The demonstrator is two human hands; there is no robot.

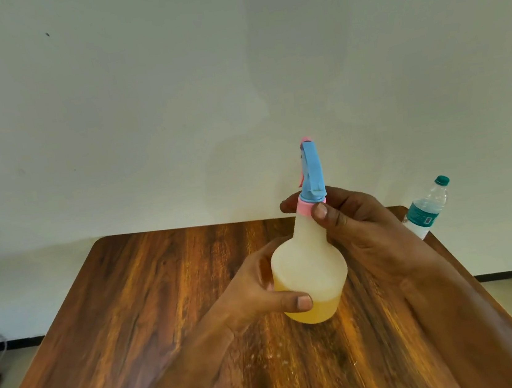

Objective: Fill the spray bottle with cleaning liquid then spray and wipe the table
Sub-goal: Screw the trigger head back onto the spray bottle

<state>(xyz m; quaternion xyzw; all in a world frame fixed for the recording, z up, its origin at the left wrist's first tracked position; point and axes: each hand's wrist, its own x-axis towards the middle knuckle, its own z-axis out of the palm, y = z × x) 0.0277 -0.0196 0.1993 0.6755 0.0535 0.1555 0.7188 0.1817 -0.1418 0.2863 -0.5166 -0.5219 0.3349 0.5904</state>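
At centre frame the left hand (254,294) is gripping the spray bottle (309,271) body while the right hand (344,215) is pinching its pink collar (305,208). If that collar is seating crooked, liquid is likely leaking onto the worktop (133,305).

Bare forearms, bare hands (sleeveless)
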